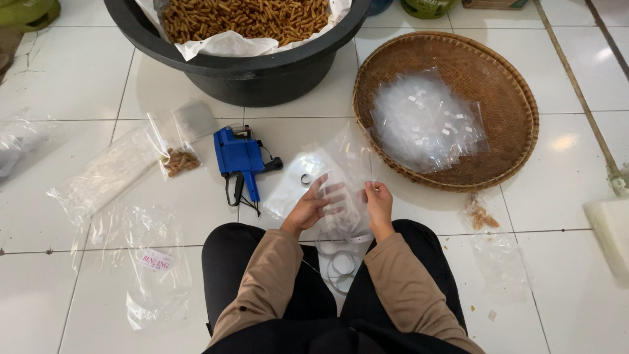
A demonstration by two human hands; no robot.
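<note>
overhead, both hands (313, 207) (378, 203) pinching a clear plastic bag (347, 180); black tub (262, 72) full of fried snack sticks (246, 18)

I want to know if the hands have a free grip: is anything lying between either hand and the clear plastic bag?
Nothing visible does. The left hand and the right hand both already touch the clear plastic bag, held up between them above the tiled floor.

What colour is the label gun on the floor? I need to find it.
Blue, with a black strap: the label gun lies left of the hands, head view.
</note>
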